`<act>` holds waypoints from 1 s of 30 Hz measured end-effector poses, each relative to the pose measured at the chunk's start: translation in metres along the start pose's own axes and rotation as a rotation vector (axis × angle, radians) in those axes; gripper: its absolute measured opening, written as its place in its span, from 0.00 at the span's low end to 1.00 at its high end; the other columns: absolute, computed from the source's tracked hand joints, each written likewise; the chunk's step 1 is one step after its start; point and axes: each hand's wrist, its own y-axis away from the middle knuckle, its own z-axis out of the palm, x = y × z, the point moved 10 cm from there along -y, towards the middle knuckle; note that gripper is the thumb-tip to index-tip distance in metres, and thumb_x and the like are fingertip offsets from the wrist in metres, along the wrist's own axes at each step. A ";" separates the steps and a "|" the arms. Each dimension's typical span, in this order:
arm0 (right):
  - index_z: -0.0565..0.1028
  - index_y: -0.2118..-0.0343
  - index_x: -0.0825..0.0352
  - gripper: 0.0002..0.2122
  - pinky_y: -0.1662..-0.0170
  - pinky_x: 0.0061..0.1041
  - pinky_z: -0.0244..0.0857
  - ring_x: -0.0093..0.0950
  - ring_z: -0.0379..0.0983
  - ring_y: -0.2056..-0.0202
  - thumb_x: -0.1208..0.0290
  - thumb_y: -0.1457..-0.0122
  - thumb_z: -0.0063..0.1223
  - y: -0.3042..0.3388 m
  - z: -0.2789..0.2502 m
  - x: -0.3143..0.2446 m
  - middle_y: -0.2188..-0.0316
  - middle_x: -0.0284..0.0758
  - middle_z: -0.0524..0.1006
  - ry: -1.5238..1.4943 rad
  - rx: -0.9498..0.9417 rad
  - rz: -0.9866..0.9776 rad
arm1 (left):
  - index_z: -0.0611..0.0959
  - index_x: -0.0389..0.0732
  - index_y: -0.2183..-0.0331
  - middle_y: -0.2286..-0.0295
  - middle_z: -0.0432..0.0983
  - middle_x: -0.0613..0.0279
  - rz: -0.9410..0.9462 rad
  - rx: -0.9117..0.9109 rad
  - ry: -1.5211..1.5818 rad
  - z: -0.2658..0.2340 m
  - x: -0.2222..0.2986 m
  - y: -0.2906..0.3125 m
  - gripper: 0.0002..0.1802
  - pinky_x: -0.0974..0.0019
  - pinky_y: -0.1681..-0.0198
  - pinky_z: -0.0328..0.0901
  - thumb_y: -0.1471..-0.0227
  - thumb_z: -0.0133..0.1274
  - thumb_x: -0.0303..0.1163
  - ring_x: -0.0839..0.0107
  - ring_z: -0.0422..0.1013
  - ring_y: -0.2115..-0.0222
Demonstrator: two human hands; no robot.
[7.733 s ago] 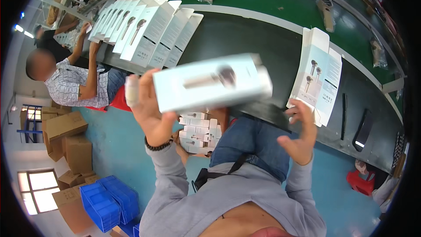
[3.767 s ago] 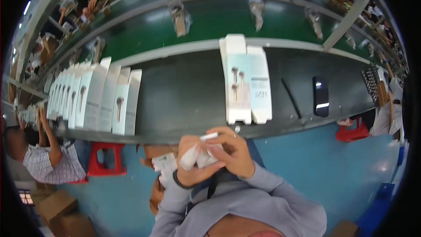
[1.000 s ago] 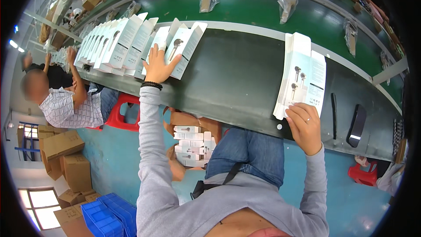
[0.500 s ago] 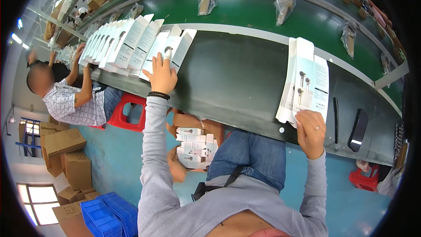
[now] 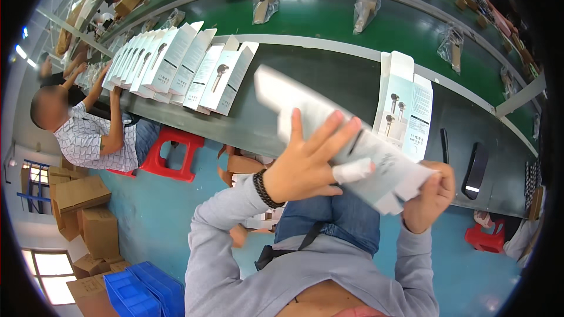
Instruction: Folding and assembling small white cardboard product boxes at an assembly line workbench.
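Observation:
A white and pale-blue folding carton point(image 5: 376, 161), blurred by motion, slants across in front of me above the table edge. My right hand point(image 5: 430, 196) pinches its lower right end by the flaps. Across the carton's face lies my left hand point(image 5: 311, 164), fingers spread, one of them wrapped in white. Behind it, several flat cartons point(image 5: 405, 105) rest in a stack on the dark table. To the left, a row of opened-up cartons point(image 5: 226, 79) leans together; the nearest stands apart from my left hand.
Beyond the dark table point(image 5: 288, 61) runs a green conveyor point(image 5: 317, 9) carrying bagged parts point(image 5: 365, 12). A dark phone-like object point(image 5: 474, 170) and a thin black stick point(image 5: 445, 145) lie at right. A co-worker point(image 5: 88, 129) sits left beside a red stool point(image 5: 173, 154). Blue crates point(image 5: 144, 290) stand on the floor.
My right hand has lifted a carton from the stack and swung it leftward. My left hand has left the row of cartons and come across onto this one. Bagged parts have shifted left.

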 end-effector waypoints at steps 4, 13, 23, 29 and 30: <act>0.70 0.71 0.72 0.08 0.71 0.13 0.58 0.15 0.64 0.75 0.72 0.42 0.45 0.008 0.026 0.020 0.76 0.31 0.71 -0.022 -0.272 0.197 | 0.66 0.71 0.51 0.47 0.54 0.56 -0.007 -0.106 0.009 0.002 0.002 -0.003 0.46 0.26 0.57 0.46 0.78 0.64 0.39 0.54 0.52 0.46; 0.72 0.68 0.74 0.07 0.70 0.21 0.65 0.23 0.71 0.74 0.74 0.45 0.49 0.006 0.045 0.011 0.74 0.37 0.76 0.340 -0.445 -0.241 | 0.76 0.49 0.58 0.66 0.74 0.59 0.014 -0.040 0.051 -0.023 0.006 0.007 0.32 0.66 0.66 0.68 0.74 0.62 0.29 0.64 0.73 0.69; 0.58 0.49 0.75 0.25 0.49 0.25 0.54 0.25 0.62 0.52 0.69 0.46 0.53 0.094 0.076 0.097 0.53 0.38 0.66 -0.364 -0.308 0.401 | 0.71 0.32 0.54 0.67 0.75 0.49 -0.503 0.103 0.519 -0.012 -0.019 0.032 0.30 0.70 0.67 0.66 0.60 0.61 0.32 0.67 0.74 0.68; 0.55 0.47 0.74 0.25 0.47 0.26 0.53 0.26 0.59 0.49 0.67 0.43 0.49 0.111 0.107 0.092 0.49 0.39 0.62 -0.518 -0.768 0.622 | 0.44 0.36 0.42 0.46 0.51 0.54 -0.335 0.154 2.076 0.032 0.004 0.026 0.64 0.62 0.45 0.50 0.72 0.68 0.47 0.63 0.53 0.46; 0.49 0.44 0.72 0.32 0.45 0.28 0.50 0.27 0.56 0.47 0.61 0.45 0.51 0.110 0.109 0.094 0.47 0.39 0.59 -0.450 -0.805 0.596 | 0.44 0.36 0.42 0.46 0.51 0.54 -0.338 0.166 2.060 0.034 0.001 0.029 0.64 0.62 0.45 0.50 0.72 0.68 0.47 0.63 0.53 0.46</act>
